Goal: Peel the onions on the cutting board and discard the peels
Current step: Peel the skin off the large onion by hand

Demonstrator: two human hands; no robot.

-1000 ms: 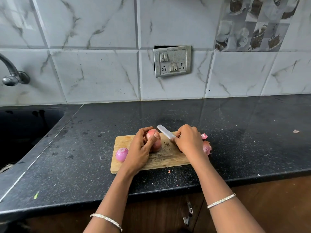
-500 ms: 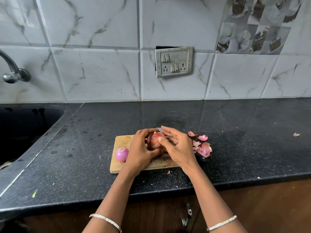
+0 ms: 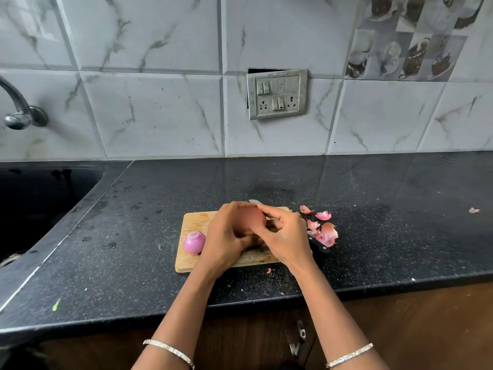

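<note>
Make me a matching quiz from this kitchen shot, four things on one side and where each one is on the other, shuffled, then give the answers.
Things:
1. peeled onion
2. onion peels
3. tap
4. switch panel

Places:
A. on the tiled wall behind the counter
B. on the counter right of the cutting board
C. above the sink, far left
D. on the board's left end

Pairs: 1-D, 2-B, 3-C, 4-A

head-worn view — looking down, close over counter

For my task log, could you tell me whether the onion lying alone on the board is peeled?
Peeled: the lone onion on the cutting board shows smooth purple flesh.
</note>
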